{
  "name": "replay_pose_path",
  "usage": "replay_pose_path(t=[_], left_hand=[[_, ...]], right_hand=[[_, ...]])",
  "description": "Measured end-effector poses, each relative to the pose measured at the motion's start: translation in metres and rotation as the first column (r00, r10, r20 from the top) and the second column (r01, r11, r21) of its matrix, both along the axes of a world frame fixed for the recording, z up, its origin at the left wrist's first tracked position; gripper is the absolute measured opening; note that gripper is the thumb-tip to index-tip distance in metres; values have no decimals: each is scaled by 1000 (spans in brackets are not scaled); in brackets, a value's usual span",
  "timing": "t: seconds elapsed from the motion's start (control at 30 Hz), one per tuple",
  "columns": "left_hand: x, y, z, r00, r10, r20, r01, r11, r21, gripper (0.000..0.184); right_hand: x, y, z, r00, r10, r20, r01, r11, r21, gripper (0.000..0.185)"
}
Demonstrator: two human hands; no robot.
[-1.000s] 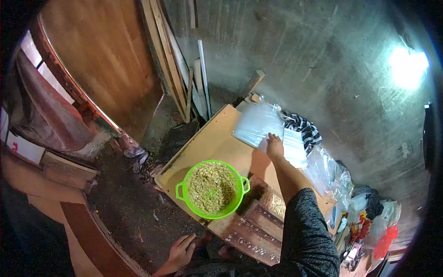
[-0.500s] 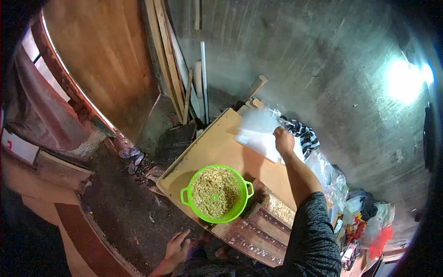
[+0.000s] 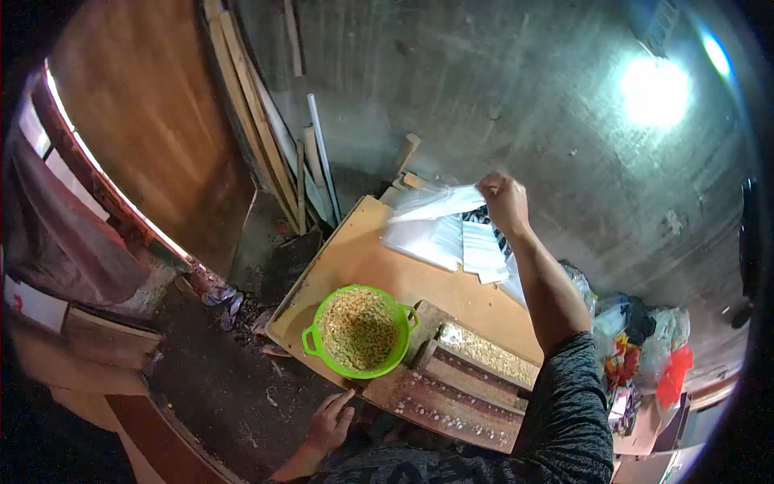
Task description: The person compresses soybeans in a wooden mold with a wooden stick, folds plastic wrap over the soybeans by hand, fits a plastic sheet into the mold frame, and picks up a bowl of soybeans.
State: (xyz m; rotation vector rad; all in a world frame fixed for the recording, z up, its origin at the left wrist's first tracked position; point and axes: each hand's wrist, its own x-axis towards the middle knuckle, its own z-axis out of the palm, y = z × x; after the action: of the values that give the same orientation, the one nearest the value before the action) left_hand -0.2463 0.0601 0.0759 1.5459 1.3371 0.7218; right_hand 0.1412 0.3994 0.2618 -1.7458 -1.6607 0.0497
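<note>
My right hand point(image 3: 506, 202) is closed on one edge of a clear plastic bag point(image 3: 439, 203), held up over a stack of flat plastic bags point(image 3: 427, 240) at the table's far side. Beside that stack lies a white packet point(image 3: 482, 250). My left hand point(image 3: 329, 426) hovers at the near table edge, fingers stretched out and nothing in it. Just beyond it stands a bright green two-handled plastic basket point(image 3: 401, 343), filled with pale chopped pieces point(image 3: 359, 327).
The tan tabletop point(image 3: 318, 278) carries a wooden slicer-like board point(image 3: 451, 395) with a trough of pale flakes point(image 3: 488, 353). Plastic bags and cloths point(image 3: 645, 335) pile up at right. Wooden planks point(image 3: 258, 121) lean on the grey wall point(image 3: 484, 97).
My right hand has risen, lifting the plastic bag's edge away from the stack. My left hand has moved slightly right, towards the table edge. The view has shifted a little.
</note>
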Motion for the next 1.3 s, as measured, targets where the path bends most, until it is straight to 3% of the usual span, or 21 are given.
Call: replay_pose_path(t=[0.07, 0.13, 0.2, 0.27, 0.3, 0.4, 0.47, 0.53, 0.63, 0.67, 0.73, 0.8, 0.83, 0.93, 1.03, 1.1, 1.2, 1.27, 1.3], left_hand=[[12, 4, 9, 1000, -24, -12, 25, 999, 38, 44], [22, 5, 15, 998, -58, -33, 60, 996, 69, 46], [33, 7, 18, 993, -116, -25, 117, 988, 103, 44], [47, 10, 24, 984, -173, -35, 176, 974, 145, 44], [56, 14, 29, 977, -208, -36, 211, 958, 195, 45], [86, 18, 52, 951, -307, -30, 307, 930, 202, 49], [107, 20, 63, 930, -364, -46, 363, 895, 260, 51], [131, 20, 74, 902, -427, -58, 423, 852, 307, 54], [169, 11, 97, 871, -486, -64, 477, 811, 338, 59], [181, 5, 107, 880, -467, -92, 469, 819, 329, 56], [193, -8, 103, 872, -474, -123, 488, 818, 304, 52], [194, -16, 88, 812, -583, -32, 580, 800, 155, 39], [205, -20, 84, 828, -544, 135, 514, 833, 203, 24], [216, -30, 93, 853, -505, 132, 471, 854, 222, 18], [222, -37, 90, 859, -507, 72, 476, 843, 251, 14], [222, -43, 87, 866, -499, 26, 472, 835, 285, 14], [223, -48, 88, 832, -551, -69, 554, 814, 176, 11], [231, -52, 99, 863, -500, 73, 485, 860, 156, 10], [232, -52, 102, 863, -502, 65, 488, 859, 156, 10]], right_hand=[[8, -24, 4, 999, 41, -15, -41, 998, 50, 8], [11, -51, 0, 995, 92, 43, -88, 992, -90, 8], [20, -80, -8, 996, 92, 19, -92, 996, -9, 10], [18, -119, -10, 989, 97, -112, -97, 995, 5, 11], [18, -141, -3, 990, 68, -123, -73, 997, -35, 14], [28, -202, -17, 991, 103, -87, -98, 993, 59, 16], [25, -251, -19, 958, 83, -273, -106, 992, -68, 19], [22, -301, -28, 935, 113, -336, -172, 973, -153, 22], [3, -361, -53, 792, 159, -589, -253, 964, -81, 19], [-3, -376, -59, 725, 209, -656, -294, 955, -20, 18], [-11, -401, -47, 712, 123, -692, -336, 924, -182, 16], [-14, -419, -60, 675, 93, -732, -309, 937, -166, 14], [-15, -427, -67, 632, 80, -771, -316, 935, -163, 12], [-12, -446, -84, 550, 94, -830, -334, 935, -116, 10], [-2, -457, -90, 533, 130, -836, -315, 948, -54, 14], [7, -459, -90, 608, 57, -792, -272, 952, -140, 22], [18, -465, -77, 563, -10, -827, -288, 935, -208, 25], [23, -469, -81, 595, 63, -802, -279, 951, -132, 27], [27, -470, -88, 640, 170, -749, -284, 959, -24, 27]])
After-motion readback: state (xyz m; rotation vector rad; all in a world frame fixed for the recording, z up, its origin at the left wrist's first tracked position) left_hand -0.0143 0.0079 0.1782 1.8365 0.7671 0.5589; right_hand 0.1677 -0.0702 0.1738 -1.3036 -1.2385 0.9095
